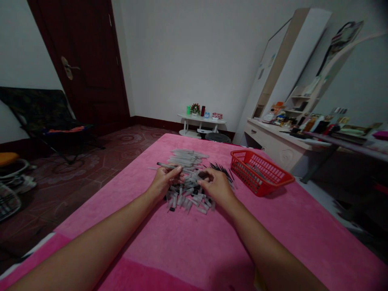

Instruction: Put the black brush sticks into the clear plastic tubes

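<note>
My left hand (pixel 165 180) is closed on a pen (pixel 165 165), pinched between thumb and fingers, its black end pointing left. Just across from it, my right hand (pixel 217 185) has its fingers curled together over the right side of a heap of pen caps (pixel 189 197); what it holds is too small and dim to make out. The caps are mostly clear, some with black parts. Beyond the hands lies a stack of clear pen barrels (pixel 184 157). Thin black pen parts (pixel 222 168) lie partly behind my right hand.
A red plastic basket (pixel 262 176) with some slender items inside stands right of my right hand. Pink cloth (pixel 169 242) covers the surface. A dressing table (pixel 273 139) with bottles is at the right, a small white shelf (pixel 201 118) by the wall, a folding chair (pixel 39 109) at left.
</note>
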`<state>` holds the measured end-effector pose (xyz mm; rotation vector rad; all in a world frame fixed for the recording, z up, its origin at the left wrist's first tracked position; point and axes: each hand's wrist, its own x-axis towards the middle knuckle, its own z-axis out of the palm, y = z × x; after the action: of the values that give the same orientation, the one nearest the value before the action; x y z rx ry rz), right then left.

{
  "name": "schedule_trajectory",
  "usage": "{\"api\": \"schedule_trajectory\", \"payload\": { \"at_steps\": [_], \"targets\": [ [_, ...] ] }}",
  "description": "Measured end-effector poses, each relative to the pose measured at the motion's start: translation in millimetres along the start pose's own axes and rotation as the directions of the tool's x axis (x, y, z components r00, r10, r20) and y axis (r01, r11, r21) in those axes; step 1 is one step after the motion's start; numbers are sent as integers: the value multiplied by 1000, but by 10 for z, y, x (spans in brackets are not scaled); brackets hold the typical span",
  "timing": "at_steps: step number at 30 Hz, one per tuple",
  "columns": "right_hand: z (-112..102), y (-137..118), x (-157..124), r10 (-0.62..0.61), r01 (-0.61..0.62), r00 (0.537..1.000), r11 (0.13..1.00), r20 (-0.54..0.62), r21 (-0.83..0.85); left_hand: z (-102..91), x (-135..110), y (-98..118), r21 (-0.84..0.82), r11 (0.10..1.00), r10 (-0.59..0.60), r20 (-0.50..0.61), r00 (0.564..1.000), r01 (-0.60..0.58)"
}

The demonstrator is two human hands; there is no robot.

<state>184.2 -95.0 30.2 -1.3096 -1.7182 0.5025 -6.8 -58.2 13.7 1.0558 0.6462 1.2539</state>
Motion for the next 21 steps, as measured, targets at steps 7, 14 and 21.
{"api": "schedule_trajectory", "payload": {
  "at_steps": [7, 14, 21],
  "targets": [
    [-22, -105, -18, -87, 84, 995, 993, -39, -87, -4, -10, -6, 38, 999, 10, 1, 1000, -10],
    [-44, -146, -42, -223, 212, 973, 964, -55, -159, 7, -16, -33, 61, 998, -13, 13, 1000, 12],
    [-62, -259, -85, -309, 293, 950, 932, -44, -216, 97, -54, 5, -5, 998, -59, 4, 998, 59]
  ]
}}
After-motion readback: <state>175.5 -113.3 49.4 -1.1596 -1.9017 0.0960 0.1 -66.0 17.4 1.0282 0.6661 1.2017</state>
